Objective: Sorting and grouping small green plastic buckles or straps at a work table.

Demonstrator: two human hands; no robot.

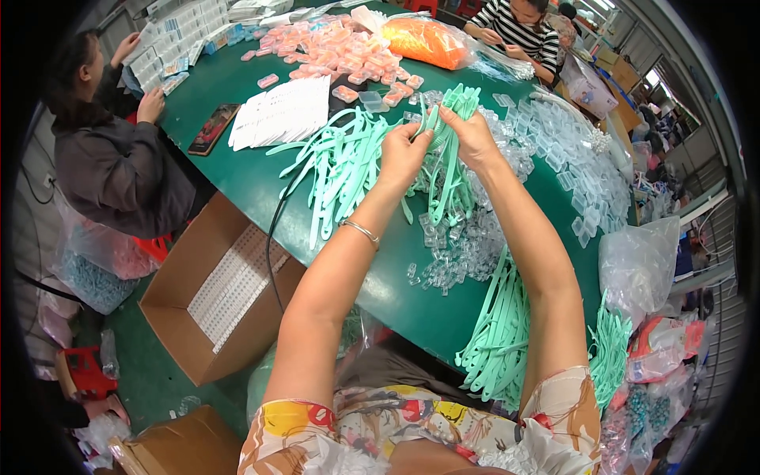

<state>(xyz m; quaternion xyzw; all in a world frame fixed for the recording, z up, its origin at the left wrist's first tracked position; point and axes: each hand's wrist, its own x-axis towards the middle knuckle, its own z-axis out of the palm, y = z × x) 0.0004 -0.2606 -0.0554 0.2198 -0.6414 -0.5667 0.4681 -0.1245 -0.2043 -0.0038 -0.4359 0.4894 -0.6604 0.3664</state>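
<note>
Over the green table [360, 277] both my hands are raised close together. My left hand [404, 154] is closed with thumb and fingers pinching a mint-green strap. My right hand [470, 138] grips a bunch of mint-green straps [453, 186], whose ends stick up above the fingers and hang down below. Left of my left hand lies a loose heap of the same long, thin straps [336, 170]. Below the hands are small clear plastic pieces [475, 249]. Another bundle of straps [499, 340] lies at the table's near edge, beside my right forearm.
Clear plastic cases [554, 150] spread to the right. Orange cases [332, 43], an orange-filled bag [427, 43], white cards [281, 112] and a phone [214, 129] lie farther off. A cardboard box [178, 317] stands left. Two people work across the table.
</note>
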